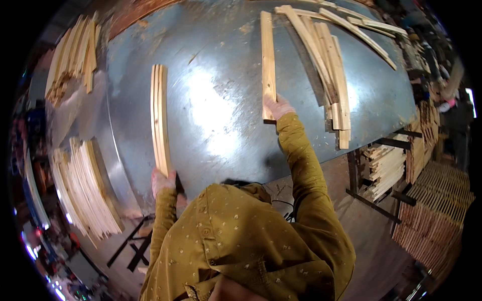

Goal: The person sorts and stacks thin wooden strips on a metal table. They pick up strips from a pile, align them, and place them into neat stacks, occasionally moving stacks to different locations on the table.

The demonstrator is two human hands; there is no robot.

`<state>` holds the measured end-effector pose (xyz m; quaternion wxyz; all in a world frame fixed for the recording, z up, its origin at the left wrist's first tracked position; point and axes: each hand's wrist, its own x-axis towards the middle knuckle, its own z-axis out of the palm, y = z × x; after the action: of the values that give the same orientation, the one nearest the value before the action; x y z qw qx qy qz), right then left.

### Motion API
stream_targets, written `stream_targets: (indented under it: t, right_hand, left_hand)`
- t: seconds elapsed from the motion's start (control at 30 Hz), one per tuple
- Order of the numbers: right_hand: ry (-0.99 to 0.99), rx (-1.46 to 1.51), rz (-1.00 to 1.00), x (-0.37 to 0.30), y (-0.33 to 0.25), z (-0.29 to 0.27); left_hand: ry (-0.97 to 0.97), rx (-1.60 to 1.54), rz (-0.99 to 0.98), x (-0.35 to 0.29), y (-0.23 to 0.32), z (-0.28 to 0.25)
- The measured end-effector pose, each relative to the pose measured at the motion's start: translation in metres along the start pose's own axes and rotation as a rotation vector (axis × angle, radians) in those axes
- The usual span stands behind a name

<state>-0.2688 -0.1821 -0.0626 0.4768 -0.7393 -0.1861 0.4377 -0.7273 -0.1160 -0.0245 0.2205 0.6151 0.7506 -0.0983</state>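
Observation:
My left hand [163, 182] is closed around the near end of a narrow bundle of wooden strips [159, 115]. The strips lie side by side, pointing away from me over the metal tabletop [221, 150]. Farther out and to the right, my right hand [279, 107] grips a flat wooden slat [268, 52] close to its near end. That slat also points away from me, roughly parallel to the bundle, with a wide stretch of shiny tabletop between them. My fingertips are partly hidden by the wood on both sides.
Right of the slat lies a loose pile of wooden slats [329, 70], with more scattered behind it. Stacks of strips stand at the left, one far [75, 50] and one near [85, 188]. Stacked wood [386, 168] rests on a dark rack beyond the table's right edge.

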Motion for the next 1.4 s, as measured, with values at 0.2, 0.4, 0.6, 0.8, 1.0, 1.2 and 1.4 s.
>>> stream_targets:
  t: [0.2,0.4,0.6,0.8,1.0,1.2,1.4]
  right_hand:
    - [-0.158,0.711,0.306,0.003,0.002,0.022]
    - [0.223,-0.584,-0.088,-0.012,-0.027,0.104]
    - [0.344,-0.708,-0.006,0.002,-0.040,0.160]
    - [-0.183,0.018,-0.226,-0.116,-0.030,0.260]
    - [-0.701,0.230,-0.085,-0.179,0.033,0.376]
    - [-0.590,0.127,-0.065,-0.243,0.055,0.494]
    - [-0.665,-0.233,0.078,-0.287,0.018,0.563]
  left_hand:
    - [0.040,-0.010,-0.050,-0.004,0.046,0.005]
    - [0.029,-0.029,-0.082,-0.005,0.043,0.009]
    - [-0.015,-0.622,0.047,-0.030,0.028,-0.023]
    - [0.220,-0.743,-0.120,-0.020,-0.081,-0.088]
    - [0.337,-0.381,-0.382,0.047,-0.284,-0.197]
    - [0.185,-0.062,-0.507,0.135,-0.496,-0.283]
    - [0.286,0.173,-0.387,0.225,-0.647,-0.276]
